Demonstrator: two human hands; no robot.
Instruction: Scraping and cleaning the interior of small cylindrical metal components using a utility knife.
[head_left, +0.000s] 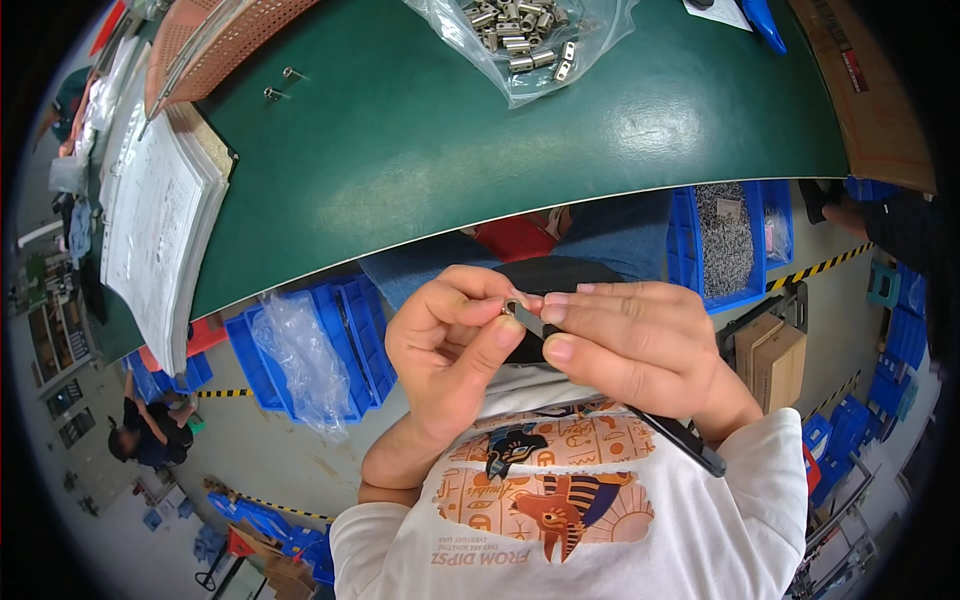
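green table [450, 150], blue bins [350, 340], white shirt [700, 520]

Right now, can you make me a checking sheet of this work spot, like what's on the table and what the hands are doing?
Surface: green table mat, mostly bare, glare at right.
Job's things: small metal sleeve pinched by left hand; thin dark tool in right hand, tip at the sleeve.
Clutter: clear bag of metal sleeves; two loose metal bits; paper stack; perforated tray; blue pen.
Grip: both hands closed on their pieces.
Cables: nothing seen.
Surroundings: blue bins, cardboard boxes, striped floor tape, another person crouching.
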